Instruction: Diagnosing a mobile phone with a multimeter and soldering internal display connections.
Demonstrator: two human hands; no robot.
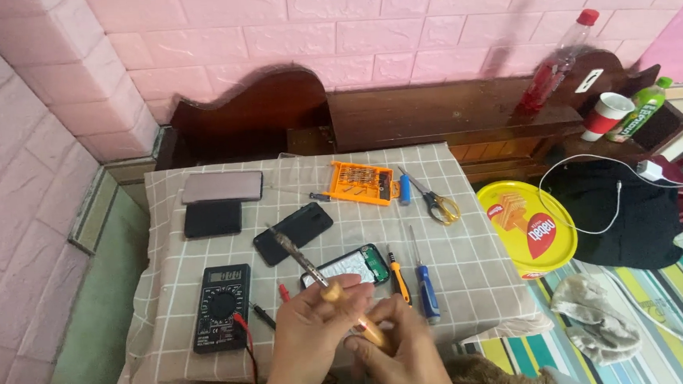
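We've got the soldering iron up off the table, left hand wrapped around its wooden handle and right hand pinching the near end of that handle, blurred but closed on it. The metal tip points far and left, angled away from our fingers and hovering over the opened phone with its green board showing. That phone sits right at the near middle of the checked cloth, close in under our hands. The multimeter lies to the left, its red and black leads trailing toward the near edge. Two screwdrivers lie just right of the phone. Farther off, a dark phone, two more devices and an orange bit case keep clear. Open cloth remains on the right; the table's near edge is just below our wrists.
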